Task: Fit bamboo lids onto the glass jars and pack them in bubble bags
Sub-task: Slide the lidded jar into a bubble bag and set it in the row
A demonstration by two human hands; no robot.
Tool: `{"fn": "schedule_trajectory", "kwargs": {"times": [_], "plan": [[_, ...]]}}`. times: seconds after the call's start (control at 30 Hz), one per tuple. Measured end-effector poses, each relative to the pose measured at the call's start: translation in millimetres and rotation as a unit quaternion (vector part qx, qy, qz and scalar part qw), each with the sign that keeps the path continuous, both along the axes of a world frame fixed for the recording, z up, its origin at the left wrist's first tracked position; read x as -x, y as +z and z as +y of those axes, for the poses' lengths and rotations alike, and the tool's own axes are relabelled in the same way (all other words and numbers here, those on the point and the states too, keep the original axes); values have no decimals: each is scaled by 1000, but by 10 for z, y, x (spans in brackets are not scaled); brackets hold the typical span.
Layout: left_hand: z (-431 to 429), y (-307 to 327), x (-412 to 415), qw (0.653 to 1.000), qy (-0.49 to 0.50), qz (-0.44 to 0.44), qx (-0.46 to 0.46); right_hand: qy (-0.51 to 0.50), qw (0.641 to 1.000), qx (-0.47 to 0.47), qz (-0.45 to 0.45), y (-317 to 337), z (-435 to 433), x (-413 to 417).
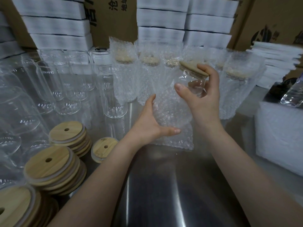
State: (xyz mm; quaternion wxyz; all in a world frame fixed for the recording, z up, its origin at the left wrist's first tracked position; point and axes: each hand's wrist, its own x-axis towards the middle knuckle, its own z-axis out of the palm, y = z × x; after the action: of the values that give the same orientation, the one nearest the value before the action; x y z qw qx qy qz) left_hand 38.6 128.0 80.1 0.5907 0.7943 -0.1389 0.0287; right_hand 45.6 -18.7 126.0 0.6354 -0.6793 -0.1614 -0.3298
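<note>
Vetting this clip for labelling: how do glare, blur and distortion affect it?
Head view: wide-angle distortion tilts the foam stacks outward; glare streaks the steel table; empty jars at left smear into each other; the left hand gripping the bubble bag and right hand holding the lidded jar look fairly sharp.

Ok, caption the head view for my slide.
Right hand holds a bamboo-lidded glass jar at the mouth of a bubble bag gripped by the left hand.

Head-worn camera looks down, near left hand (151, 122) and right hand (204, 99).
</note>
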Motion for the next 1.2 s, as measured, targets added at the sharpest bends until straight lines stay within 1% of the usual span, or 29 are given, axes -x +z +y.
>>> {"fn": "schedule_trajectory", "kwargs": {"times": [0.13,0.33,0.43,0.53,0.63,0.73,0.87,0.93,1.0,1.1,1.2], "plan": [[8,-48,-19,999,13,3,48,-13,1000,12,-25,9,-7,4],[-54,-9,31,995,36,-39,82,-13,997,72,-24,-3,44,40],[-45,8,15,995,46,-39,85,-13,995,94,-15,-4,72,53],[-29,18,2,992,54,-40,110,-19,993,117,3,-8,82,60],[-24,39,5,989,42,-48,132,-18,989,148,12,-19,88,61],[-12,62,31,990,48,-32,131,-19,985,170,12,-27,75,49],[0,41,20,983,33,-25,179,-6,982,189,23,-6,28,19],[2,48,22,979,29,-26,198,4,986,168,14,8,11,16],[15,47,21,979,28,-18,200,5,993,122,-5,39,-2,25],[50,25,17,984,15,-8,177,18,1000,20,-10,124,-13,66],[57,22,20,987,-1,-2,161,47,996,-82,8,221,-30,68]]}}
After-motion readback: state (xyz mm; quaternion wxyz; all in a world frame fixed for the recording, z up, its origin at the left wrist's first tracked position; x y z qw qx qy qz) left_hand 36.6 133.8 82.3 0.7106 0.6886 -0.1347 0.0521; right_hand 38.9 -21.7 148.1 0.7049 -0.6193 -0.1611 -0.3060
